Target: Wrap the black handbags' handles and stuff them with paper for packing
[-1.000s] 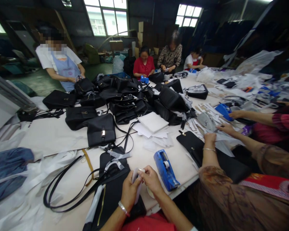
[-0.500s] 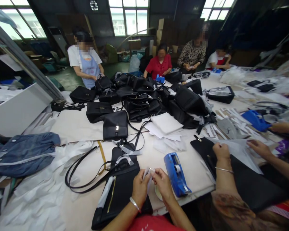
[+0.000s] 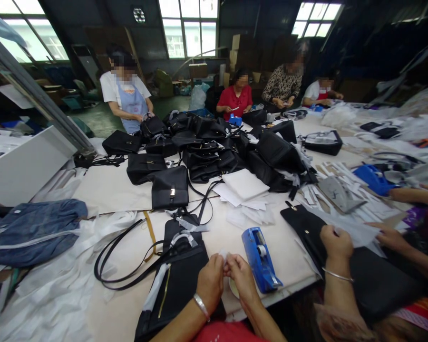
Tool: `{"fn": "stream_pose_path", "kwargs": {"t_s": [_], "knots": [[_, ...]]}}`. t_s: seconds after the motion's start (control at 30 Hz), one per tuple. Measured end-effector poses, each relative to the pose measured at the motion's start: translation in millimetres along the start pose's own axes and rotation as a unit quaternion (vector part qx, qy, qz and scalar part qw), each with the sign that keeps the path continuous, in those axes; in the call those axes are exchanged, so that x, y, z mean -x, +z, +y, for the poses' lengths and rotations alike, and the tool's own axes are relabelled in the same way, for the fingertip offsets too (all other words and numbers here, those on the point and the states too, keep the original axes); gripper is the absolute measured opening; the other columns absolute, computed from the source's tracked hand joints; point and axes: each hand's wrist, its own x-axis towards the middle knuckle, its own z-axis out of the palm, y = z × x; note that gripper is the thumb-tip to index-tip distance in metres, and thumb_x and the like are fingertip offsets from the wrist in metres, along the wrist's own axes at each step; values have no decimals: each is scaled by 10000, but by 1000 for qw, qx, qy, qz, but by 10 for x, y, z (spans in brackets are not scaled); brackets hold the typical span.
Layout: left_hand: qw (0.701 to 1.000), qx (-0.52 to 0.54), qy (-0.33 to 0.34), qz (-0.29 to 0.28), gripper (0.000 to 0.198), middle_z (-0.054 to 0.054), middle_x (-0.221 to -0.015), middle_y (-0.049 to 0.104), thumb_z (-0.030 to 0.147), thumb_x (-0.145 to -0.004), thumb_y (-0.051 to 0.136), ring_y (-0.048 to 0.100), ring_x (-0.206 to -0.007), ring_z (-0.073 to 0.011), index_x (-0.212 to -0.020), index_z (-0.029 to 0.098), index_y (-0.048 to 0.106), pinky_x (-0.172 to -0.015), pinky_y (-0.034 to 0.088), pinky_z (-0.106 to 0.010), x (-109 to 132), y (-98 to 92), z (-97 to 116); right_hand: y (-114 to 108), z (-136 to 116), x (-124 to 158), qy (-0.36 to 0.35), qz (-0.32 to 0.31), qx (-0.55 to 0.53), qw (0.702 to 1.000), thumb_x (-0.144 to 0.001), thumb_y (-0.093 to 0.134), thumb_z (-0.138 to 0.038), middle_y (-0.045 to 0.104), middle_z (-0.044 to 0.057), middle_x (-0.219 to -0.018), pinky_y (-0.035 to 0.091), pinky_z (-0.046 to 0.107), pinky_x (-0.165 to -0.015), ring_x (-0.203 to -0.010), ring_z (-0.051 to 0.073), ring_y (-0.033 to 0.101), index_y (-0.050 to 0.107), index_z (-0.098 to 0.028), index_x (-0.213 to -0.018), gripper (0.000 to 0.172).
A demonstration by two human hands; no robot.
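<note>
Both hands have drawn closer together since a moment ago, and the white strip (image 3: 224, 255) that stood tall between them now shows only as a small tip. The left hand (image 3: 210, 282) and right hand (image 3: 241, 278) pinch it with pressed fingertips, just above the black bag (image 3: 178, 285). Beside the right hand lies the blue tape dispenser (image 3: 260, 260) — a co-worker's hand (image 3: 337, 243) crowds in nearby, and a heap of bags (image 3: 199, 147) sits beyond.

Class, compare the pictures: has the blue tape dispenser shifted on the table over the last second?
No. The blue tape dispenser lies at the same spot right of the black bag, near the table edge; only the camera shifted.
</note>
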Motion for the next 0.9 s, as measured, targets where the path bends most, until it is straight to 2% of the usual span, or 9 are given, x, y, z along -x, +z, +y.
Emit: {"fn": "stream_pose_path", "kwargs": {"t_s": [0.1, 0.23, 0.37, 0.43, 0.5, 0.6, 0.73, 0.8, 0.9], "knots": [[999, 39, -7, -18, 250, -118, -1037, 616, 167, -840, 422, 600, -899, -226, -1010, 221, 597, -758, 478, -319, 29, -62, 64, -55, -31, 4, -15, -6, 32, 999, -720, 614, -571, 638, 54, -791, 503, 309, -647, -729, 199, 605, 591, -167, -855, 426], [977, 201, -70, -23, 274, -117, -1138, 618, 301, -840, 502, 576, -1047, -247, -1091, 219, 576, -892, 442, -360, 41, -128, 106, -128, -1, -30, -19, -3, 47, 999, -734, 600, -557, 597, 11, -662, 487, 287, -582, -604, 165, 578, 573, -168, -802, 396], [883, 408, -232, -11, 325, -75, -817, 691, 414, -783, 584, 652, -721, -200, -985, 163, 540, -700, 493, -319, -33, -73, 13, -51, 5, 12, -60, 10, 103, 993, -794, 548, -487, 607, 5, -667, 477, 277, -557, -566, 155, 577, 564, -179, -839, 311], [847, 462, -258, -35, 360, -59, -746, 685, 419, -722, 655, 646, -659, -182, -926, 145, 540, -670, 487, -301, -68, -43, -40, -4, -20, 51, -94, 27, 156, 983, -819, 522, -446, 620, 7, -712, 462, 260, -547, -589, 151, 580, 562, -193, -837, 257], [835, 475, -266, -72, 365, -51, -713, 678, 417, -680, 695, 639, -636, -169, -869, 139, 553, -644, 479, -279, -84, -41, -76, -45, -66, 89, -115, 12, 210, 971, -841, 493, -406, 618, -4, -710, 447, 251, -555, -591, 145, 572, 561, -206, -830, 211], [838, 457, -286, -80, 353, -30, -679, 666, 413, -660, 708, 615, -582, -140, -827, 149, 543, -594, 462, -249, -75, -78, -96, -386, -141, 149, -161, 24, 342, 926, -862, 460, -351, 621, 12, -756, 434, 272, -665, -693, 163, 577, 575, -216, -825, 181], [841, 448, -297, -63, 357, -20, -673, 661, 418, -643, 711, 604, -562, -126, -804, 161, 524, -575, 455, -239, -55, -123, -72, -1131, -114, 230, -160, 226, 516, 811, -860, 449, -347, 612, 92, -929, 385, 315, -800, -925, 223, 545, 587, -193, -929, 218], [839, 450, -300, -65, 368, -19, -670, 659, 424, -626, 719, 605, -557, -128, -795, 160, 526, -564, 453, -238, -50, -127, -47, -1407, -26, 247, -100, 230, 542, 802, -839, 472, -375, 617, 94, -924, 391, 298, -772, -905, 218, 556, 602, -187, -917, 242], [835, 457, -301, -64, 371, -20, -667, 659, 419, -623, 722, 609, -560, -131, -798, 157, 525, -560, 456, -241, -41, -124, -24, -1580, 113, 234, -28, 180, 527, 830, -826, 464, -395, 634, 63, -862, 400, 268, -725, -817, 187, 579, 628, -192, -809, 261]]}}
